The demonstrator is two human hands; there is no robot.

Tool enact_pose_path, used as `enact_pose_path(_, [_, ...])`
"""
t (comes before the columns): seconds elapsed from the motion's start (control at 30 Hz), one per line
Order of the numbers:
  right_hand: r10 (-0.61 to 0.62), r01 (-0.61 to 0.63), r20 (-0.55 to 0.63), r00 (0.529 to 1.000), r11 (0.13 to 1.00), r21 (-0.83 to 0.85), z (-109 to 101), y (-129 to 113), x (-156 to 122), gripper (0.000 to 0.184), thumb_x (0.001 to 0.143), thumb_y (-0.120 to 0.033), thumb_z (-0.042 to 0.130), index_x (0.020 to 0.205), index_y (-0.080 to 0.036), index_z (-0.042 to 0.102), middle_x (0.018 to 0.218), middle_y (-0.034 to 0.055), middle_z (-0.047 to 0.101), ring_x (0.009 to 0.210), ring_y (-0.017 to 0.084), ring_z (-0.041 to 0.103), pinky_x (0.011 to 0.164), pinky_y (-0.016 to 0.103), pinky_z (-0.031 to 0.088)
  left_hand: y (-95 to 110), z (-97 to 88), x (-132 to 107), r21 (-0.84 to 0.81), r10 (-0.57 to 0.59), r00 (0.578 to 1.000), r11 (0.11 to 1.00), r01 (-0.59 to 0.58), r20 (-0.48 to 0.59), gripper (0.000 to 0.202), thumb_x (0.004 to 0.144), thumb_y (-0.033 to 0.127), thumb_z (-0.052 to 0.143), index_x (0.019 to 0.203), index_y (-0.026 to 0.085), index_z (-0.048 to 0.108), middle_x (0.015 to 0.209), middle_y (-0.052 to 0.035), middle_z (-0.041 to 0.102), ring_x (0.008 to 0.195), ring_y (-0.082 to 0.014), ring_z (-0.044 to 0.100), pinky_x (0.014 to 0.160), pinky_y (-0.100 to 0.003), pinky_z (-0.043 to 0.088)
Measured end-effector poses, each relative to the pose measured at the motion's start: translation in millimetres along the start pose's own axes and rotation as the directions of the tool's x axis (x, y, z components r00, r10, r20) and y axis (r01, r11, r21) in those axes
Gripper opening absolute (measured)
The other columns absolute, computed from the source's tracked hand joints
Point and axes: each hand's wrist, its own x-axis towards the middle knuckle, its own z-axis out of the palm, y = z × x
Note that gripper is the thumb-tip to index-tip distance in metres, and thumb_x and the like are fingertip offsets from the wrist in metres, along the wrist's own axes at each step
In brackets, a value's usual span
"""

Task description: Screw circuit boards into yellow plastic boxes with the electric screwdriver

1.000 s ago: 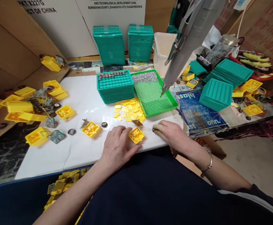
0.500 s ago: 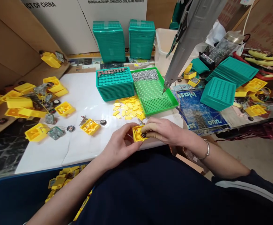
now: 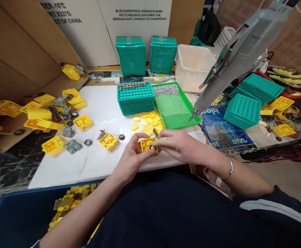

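Observation:
Near the table's front edge, my left hand [image 3: 132, 153] is closed around a small open yellow plastic case [image 3: 145, 142]. Its thumb lies over the case's front edge, beside a small round part [image 3: 151, 147] sitting inside. My right hand [image 3: 182, 145] comes in from the right, fingers pressed together at the case's right side; what they pinch is hidden. A small circuit board [image 3: 155, 132] sticks up behind the case, by the right fingertips. To the left lies another yellow case [image 3: 108, 141] with a wired black round speaker [image 3: 121, 137].
Loose flat yellow pieces [image 3: 149, 121] lie beyond my hands. Behind them stand a stacked teal tray [image 3: 136, 100] and a green basket [image 3: 177, 106] holding small screws. A grey electric screwdriver [image 3: 225, 65] hangs over the basket's right side. More yellow cases [image 3: 52, 144] crowd the left.
The view has shifted, so the table appears farther right and lower. The black round part was pinched in my right fingers; now a round part sits in the case and my left thumb reaches farther over it.

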Motion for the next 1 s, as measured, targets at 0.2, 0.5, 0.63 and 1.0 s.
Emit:
enact_pose_path(0.2, [0.515, -0.315, -0.303, 0.802, 0.794, 0.52, 29, 11, -4, 0.034, 0.09, -0.033, 0.058, 0.122, -0.023, 0.057, 0.107, 0.0053, 0.064, 0.062, 0.007, 0.059, 0.056, 0.022, 0.052, 7, -6.5, -7, -0.079, 0.009, 0.995, 0.997, -0.017, -0.099, 0.043, 0.07, 0.017, 0.078, 0.1, 0.022, 0.047, 0.083, 0.001, 0.072, 0.081, -0.0148, 0.07, 0.084, -0.033, 0.055])
enact_pose_path(0.5, [0.63, -0.31, 0.073, 0.773, 0.276, 0.91, 38, 20, 19, 0.048, 0.08, -0.024, 0.066, 0.125, -0.017, 0.049, 0.074, -0.0036, 0.063, 0.056, 0.006, 0.061, 0.054, 0.018, 0.053, 8, -8.5, -9, -0.05, -0.073, 0.997, 0.996, 0.072, -0.011, 0.04, 0.072, 0.019, 0.077, 0.1, 0.022, 0.049, 0.087, -0.0005, 0.073, 0.082, -0.0197, 0.073, 0.072, -0.027, 0.054])
enact_pose_path(0.63, [0.558, -0.204, -0.056, 0.828, 0.392, 0.897, 37, 22, 14, 0.043, 0.08, -0.019, 0.066, 0.121, -0.021, 0.057, 0.076, -0.0048, 0.063, 0.056, 0.004, 0.06, 0.057, 0.019, 0.054, 8, -10.9, -7, -0.061, -0.08, 0.995, 0.995, 0.076, -0.067, 0.04, 0.072, 0.021, 0.077, 0.099, 0.022, 0.047, 0.087, -0.0002, 0.073, 0.08, -0.0197, 0.074, 0.068, -0.025, 0.054])
enact_pose_path(1.0, [-0.022, 0.098, -0.425, 0.905, 0.982, 0.159, 28, 25, 0, 0.021, 0.087, -0.02, 0.062, 0.106, -0.021, 0.069, 0.092, 0.0043, 0.068, 0.087, 0.012, 0.065, 0.076, 0.027, 0.056, 14, -16.2, -5, -0.13, -0.19, 0.982, 0.974, 0.188, -0.003, 0.043, 0.07, 0.019, 0.079, 0.101, 0.02, 0.049, 0.087, -0.0017, 0.073, 0.077, -0.0188, 0.074, 0.065, -0.023, 0.054])
